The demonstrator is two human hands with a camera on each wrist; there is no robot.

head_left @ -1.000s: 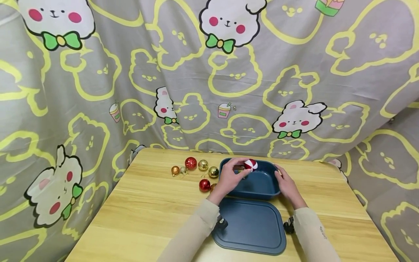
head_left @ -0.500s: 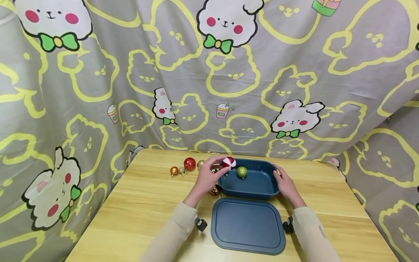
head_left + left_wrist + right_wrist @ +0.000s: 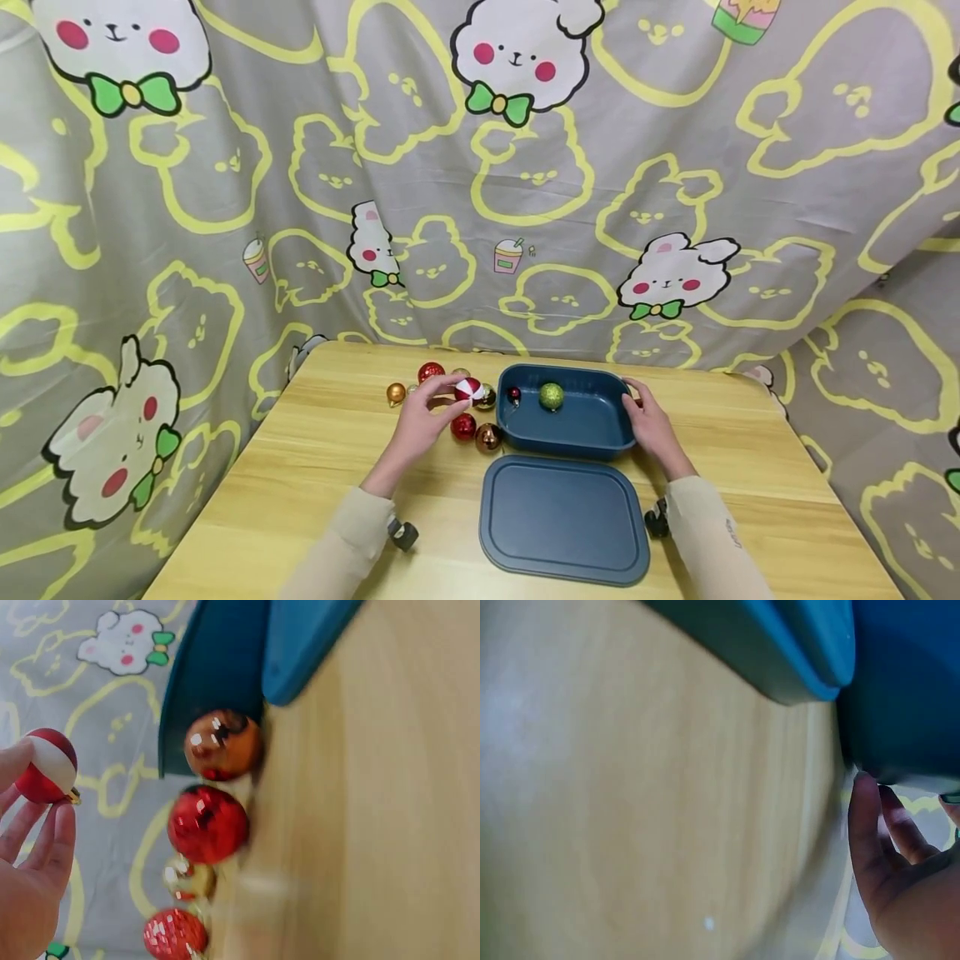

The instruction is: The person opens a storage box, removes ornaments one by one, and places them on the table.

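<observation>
The red-and-white striped round bauble (image 3: 468, 388) is pinched in the left hand (image 3: 417, 425) fingertips, held up over the light wooden table (image 3: 315, 467) just left of the deep dark-blue plastic tub (image 3: 564, 429), right above the loose bunch of shiny red, gold and copper baubles (image 3: 463, 426) that sit tight against the tub's left wall. The right hand (image 3: 651, 429) has its fingers lying fairly straight against the tub's right rim, and inside the tub there's a glittery green bauble (image 3: 552, 396) and a small dark red one (image 3: 513, 392) near the back-left corner, rest of the floor bare. The flat dark-blue lid (image 3: 564, 519) lies in front of the tub, nearly touching its front edge, with plenty of bare wood left of the baubles and toward the table's near-left edge.
</observation>
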